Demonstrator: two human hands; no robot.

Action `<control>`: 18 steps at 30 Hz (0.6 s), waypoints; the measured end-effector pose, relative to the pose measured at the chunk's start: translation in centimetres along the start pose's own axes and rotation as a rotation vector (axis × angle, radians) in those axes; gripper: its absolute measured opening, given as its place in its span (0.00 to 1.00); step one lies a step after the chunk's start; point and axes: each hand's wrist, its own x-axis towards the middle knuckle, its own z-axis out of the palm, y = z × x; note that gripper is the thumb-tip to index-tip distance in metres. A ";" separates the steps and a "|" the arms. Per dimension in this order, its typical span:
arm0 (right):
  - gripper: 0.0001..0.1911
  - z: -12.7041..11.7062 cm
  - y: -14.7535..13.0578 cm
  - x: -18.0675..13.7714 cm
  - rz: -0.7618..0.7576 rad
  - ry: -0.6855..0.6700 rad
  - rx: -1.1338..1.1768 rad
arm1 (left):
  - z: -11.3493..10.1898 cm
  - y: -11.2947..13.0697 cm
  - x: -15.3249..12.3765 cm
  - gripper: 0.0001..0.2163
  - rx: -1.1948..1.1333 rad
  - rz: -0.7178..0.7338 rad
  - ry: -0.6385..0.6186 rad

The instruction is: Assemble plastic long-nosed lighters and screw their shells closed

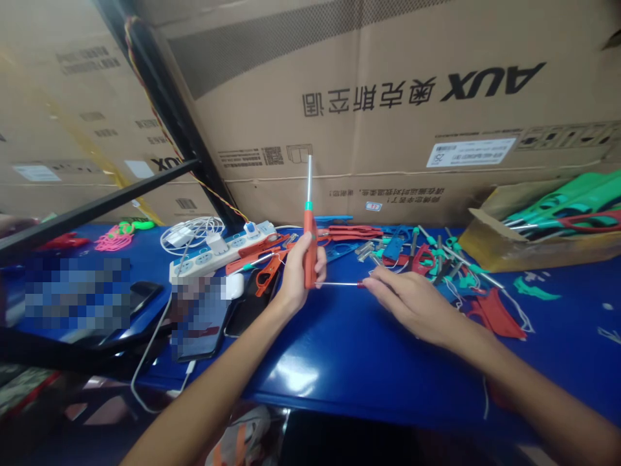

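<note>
My left hand [299, 268] is closed round the orange body of a long-nosed lighter [309, 223]. The lighter stands upright, its metal tube pointing up and a green collar at the tube's base. Between the fingers of my right hand [412, 301] is a screwdriver [339, 283] with a thin steel shaft; only a bit of its red handle shows. Its tip meets the lower end of the lighter's body, though I cannot tell whether it sits in a screw. To the right, behind my right hand, lie loose lighter parts [439, 259] in red, green and blue, with metal tubes.
A cardboard box [509, 249] of green and red lighters stands at the right. A white power strip [204, 262], phones [206, 323] and a charging cable [145, 362] lie left on the blue table [310, 362]. Large cartons [388, 142] and a black metal post [169, 97] rise behind.
</note>
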 end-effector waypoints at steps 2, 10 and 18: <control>0.17 0.0 0.0 -0.1 -0.007 -0.012 0.035 | 0.0 0.1 0.0 0.19 0.006 -0.004 0.006; 0.17 0.1 -0.6 -0.2 -0.026 0.013 0.076 | -0.1 0.1 0.1 0.17 -0.009 0.023 -0.008; 0.15 0.0 -0.7 -0.4 -0.048 -0.014 0.075 | -0.3 0.3 0.1 0.17 -0.059 0.020 -0.024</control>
